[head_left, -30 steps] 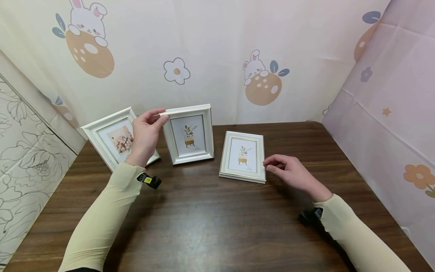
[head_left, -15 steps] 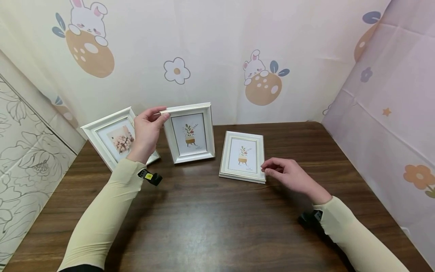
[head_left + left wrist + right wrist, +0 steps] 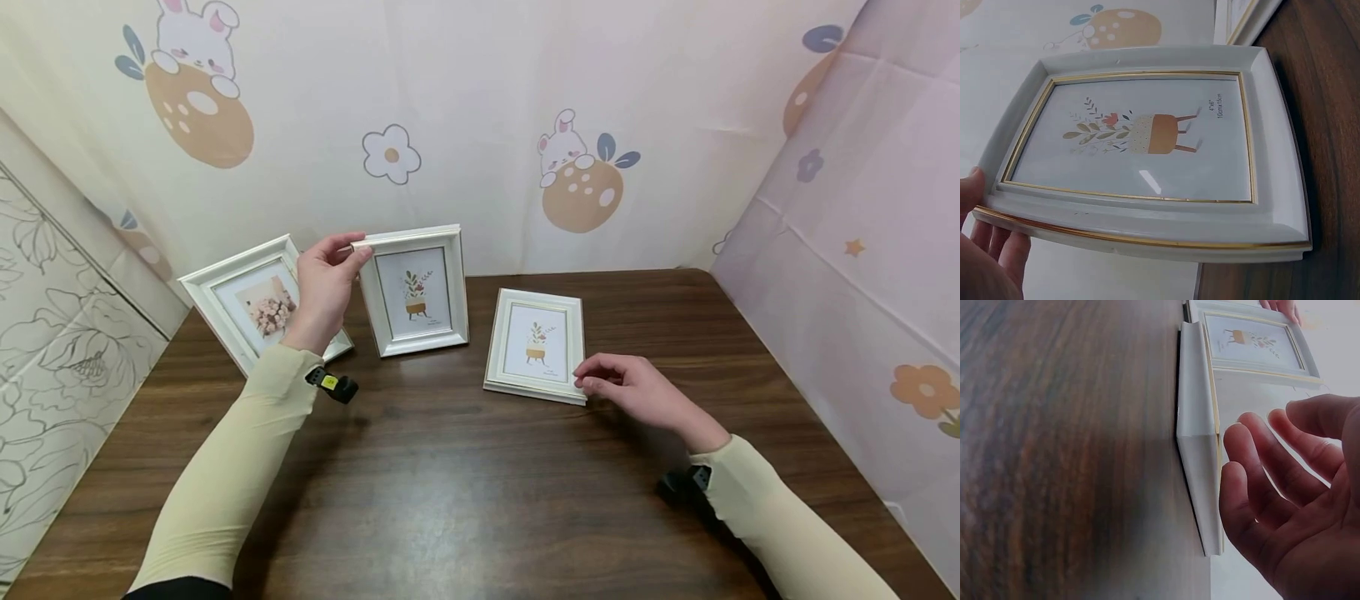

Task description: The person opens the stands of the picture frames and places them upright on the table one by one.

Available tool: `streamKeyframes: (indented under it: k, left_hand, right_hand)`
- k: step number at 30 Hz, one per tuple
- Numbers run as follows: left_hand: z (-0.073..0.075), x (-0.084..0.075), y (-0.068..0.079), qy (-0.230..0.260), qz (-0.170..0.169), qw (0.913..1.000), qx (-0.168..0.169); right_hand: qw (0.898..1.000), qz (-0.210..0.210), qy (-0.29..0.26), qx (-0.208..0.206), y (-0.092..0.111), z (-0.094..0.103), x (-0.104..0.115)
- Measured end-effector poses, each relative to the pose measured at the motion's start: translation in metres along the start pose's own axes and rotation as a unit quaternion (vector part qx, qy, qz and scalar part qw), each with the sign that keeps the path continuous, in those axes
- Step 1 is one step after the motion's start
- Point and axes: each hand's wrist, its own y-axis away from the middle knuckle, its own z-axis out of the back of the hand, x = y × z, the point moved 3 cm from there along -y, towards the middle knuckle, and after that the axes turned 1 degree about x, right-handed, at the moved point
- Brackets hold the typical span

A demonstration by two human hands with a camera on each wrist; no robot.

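Note:
My left hand (image 3: 324, 287) pinches the upper left corner of a white picture frame (image 3: 371, 300) with a gold inner line and a potted-plant print. In the left wrist view the thumb lies on the front of that picture frame (image 3: 1116, 219), with fingers behind it. The picture frame stands nearly upright near the back of the table. To the right, a second white frame (image 3: 497, 350) with the same print lies flat, face up. My right hand (image 3: 637, 387) hovers at its right edge, fingers relaxed and lightly bent, holding nothing; the right wrist view shows the fingers (image 3: 1235, 487) beside its rim.
Another white frame (image 3: 213, 312) with a flower photo leans at the back left, partly hidden behind my left hand. The brown wooden table (image 3: 450, 483) meets a patterned curtain (image 3: 480, 150) at the back. More patterned cloth (image 3: 847, 292) hangs along the right side.
The picture frame in my left hand has shifted slightly up and back on the table. My right hand has drifted a little left and down along the flat frame's right edge.

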Motion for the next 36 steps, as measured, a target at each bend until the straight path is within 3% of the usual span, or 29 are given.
streamKeyframes:
  k: [10, 25, 36]
  left_hand:
    - [-0.002, 0.001, -0.008, 0.029, 0.005, 0.9995, -0.007]
    - [-0.004, -0.001, -0.008, 0.051, 0.017, 0.9985, 0.008]
    - [0.003, -0.013, 0.000, 0.094, -0.019, 0.9953, 0.013]
  right_hand:
    - [1.000, -0.005, -0.003, -0.007, -0.002, 0.007, 0.001]
    - [1.000, 0.010, 0.026, -0.011, -0.007, 0.009, 0.001]
    - [1.000, -0.005, 0.015, -0.008, -0.010, 0.013, 0.003]
